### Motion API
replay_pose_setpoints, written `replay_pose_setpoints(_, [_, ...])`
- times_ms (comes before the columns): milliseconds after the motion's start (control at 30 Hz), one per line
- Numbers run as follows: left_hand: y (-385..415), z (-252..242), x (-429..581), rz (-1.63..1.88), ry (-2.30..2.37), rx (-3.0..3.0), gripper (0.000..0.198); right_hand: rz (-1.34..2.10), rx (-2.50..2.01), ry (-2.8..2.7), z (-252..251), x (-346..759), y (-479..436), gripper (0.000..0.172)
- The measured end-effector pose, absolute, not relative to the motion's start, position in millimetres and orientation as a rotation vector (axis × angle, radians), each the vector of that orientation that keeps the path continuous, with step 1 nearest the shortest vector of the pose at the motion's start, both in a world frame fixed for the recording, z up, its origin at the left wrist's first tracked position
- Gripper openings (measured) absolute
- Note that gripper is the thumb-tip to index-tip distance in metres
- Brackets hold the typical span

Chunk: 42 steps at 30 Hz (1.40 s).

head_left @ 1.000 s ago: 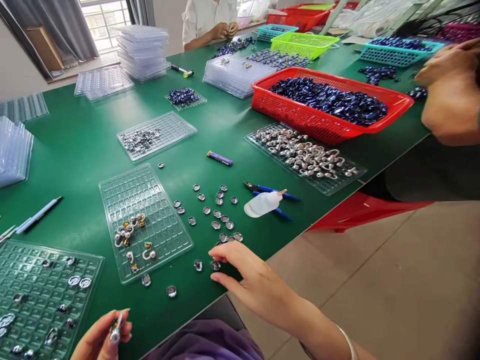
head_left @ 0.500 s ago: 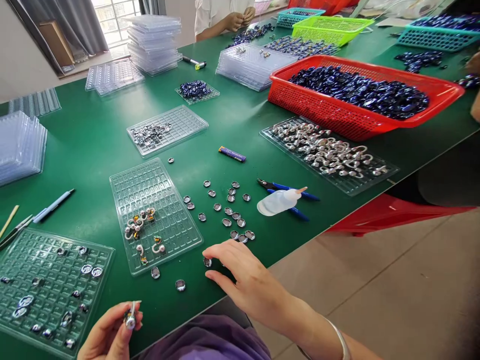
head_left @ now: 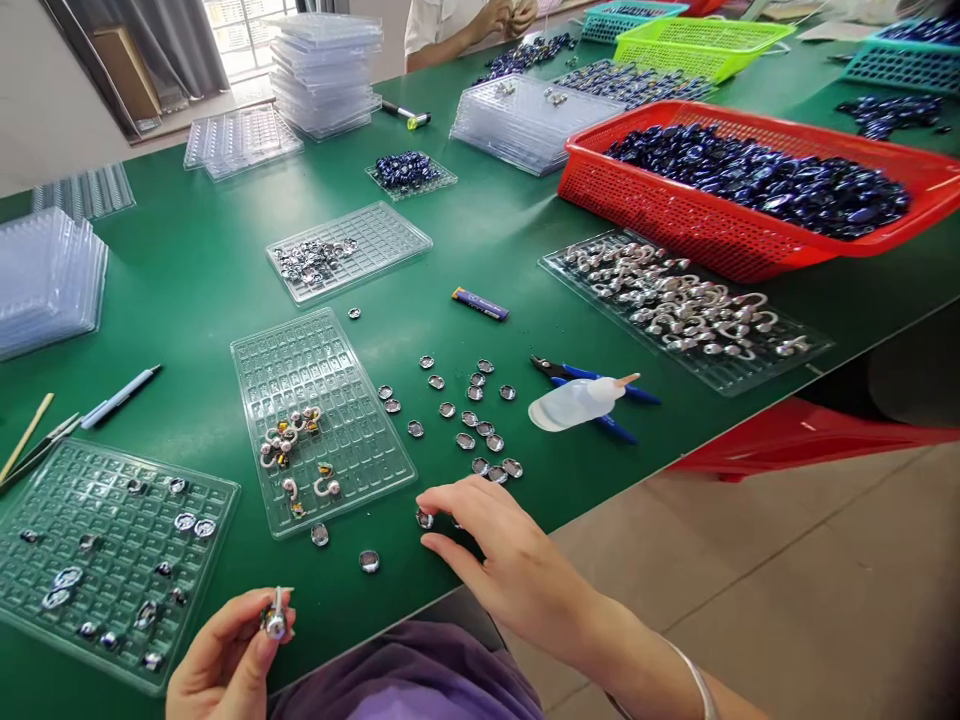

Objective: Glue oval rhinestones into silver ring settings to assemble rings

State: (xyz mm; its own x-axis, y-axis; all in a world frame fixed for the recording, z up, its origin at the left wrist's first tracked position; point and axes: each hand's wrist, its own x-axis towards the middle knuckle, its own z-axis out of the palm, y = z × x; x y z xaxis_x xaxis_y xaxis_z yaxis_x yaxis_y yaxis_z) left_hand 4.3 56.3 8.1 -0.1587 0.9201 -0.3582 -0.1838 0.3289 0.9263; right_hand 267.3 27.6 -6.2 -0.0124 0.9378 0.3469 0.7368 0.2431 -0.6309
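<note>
Between the thumb and fingers of my left hand (head_left: 225, 650), near the table's front edge, is a small silver clip-on earbud part (head_left: 275, 625) with a pale curved band. My right hand (head_left: 495, 560) is over the green table, thumb and index finger apart. A small oval silver shell (head_left: 425, 519) lies by its index fingertip. Several similar shells (head_left: 465, 441) are scattered beyond this hand, and one shell (head_left: 368, 561) sits between my hands. A clear tray (head_left: 375, 450) bears several curved earbud parts (head_left: 289, 440) with yellow bits.
At left, another clear tray (head_left: 217, 500) carries silver shells, beside tweezers (head_left: 52, 435) and a pen (head_left: 120, 397). A squeeze bottle (head_left: 574, 403) rests across blue-handled cutters (head_left: 637, 393). A red basket (head_left: 637, 215) of dark blue pieces stands at right. Another person's hands (head_left: 506, 18) are at the back.
The whole view has shifted slightly, moving the scene right and a little up. My left hand still holds the earbud part, and my right hand keeps its place by the shell.
</note>
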Motion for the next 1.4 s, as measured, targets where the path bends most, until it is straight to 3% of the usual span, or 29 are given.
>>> replay_pose_setpoints(433, [48.2,8.9,4.5,1.118,1.293,0.848,0.024,0.558,-1.317,-1.878,-9.5,225.5,27.2,0.023])
replay_pose_setpoints(1400, [39.9,5.4,4.5,1.1,1.234,0.893,0.017,0.516,-1.287,-1.797,-14.4,216.1,22.5,0.018])
